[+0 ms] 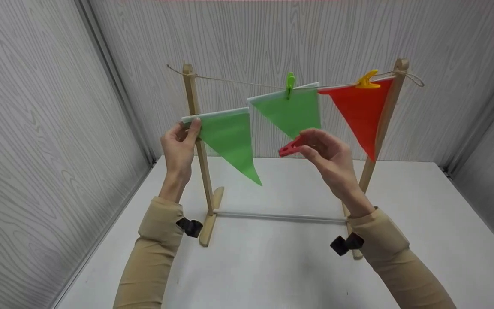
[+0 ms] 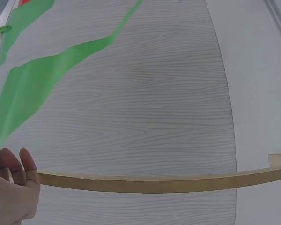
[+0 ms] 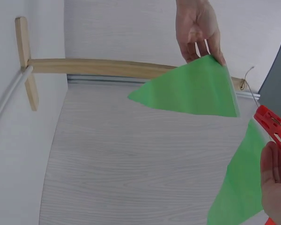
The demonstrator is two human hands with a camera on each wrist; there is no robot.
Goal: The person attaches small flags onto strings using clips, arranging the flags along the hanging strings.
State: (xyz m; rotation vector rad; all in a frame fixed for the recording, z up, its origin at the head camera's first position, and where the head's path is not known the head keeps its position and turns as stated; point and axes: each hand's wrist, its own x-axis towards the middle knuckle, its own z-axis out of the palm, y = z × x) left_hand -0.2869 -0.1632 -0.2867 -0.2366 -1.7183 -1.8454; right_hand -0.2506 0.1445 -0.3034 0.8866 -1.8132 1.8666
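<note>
My left hand (image 1: 179,148) pinches the top left corner of a green triangular flag (image 1: 232,135), which hangs just below the string (image 1: 238,82), apart from it. In my right hand (image 1: 330,159) a red clothespin (image 1: 290,148) is held between thumb and fingers, its nose pointing left toward the flag. The right wrist view shows the same red clothespin (image 3: 274,127) close up. Behind the right hand, a second green flag (image 1: 294,109) hangs from the string by a light green clothespin (image 1: 290,85). To its right, a yellow clothespin (image 1: 368,80) holds a red flag (image 1: 365,111).
The string runs between a left wooden post (image 1: 205,180) and a right wooden post (image 1: 387,111). A white rod (image 1: 279,217) joins their feet low down. The stand rests on a white table (image 1: 247,266), with wood-grain panels (image 1: 247,38) behind and at both sides.
</note>
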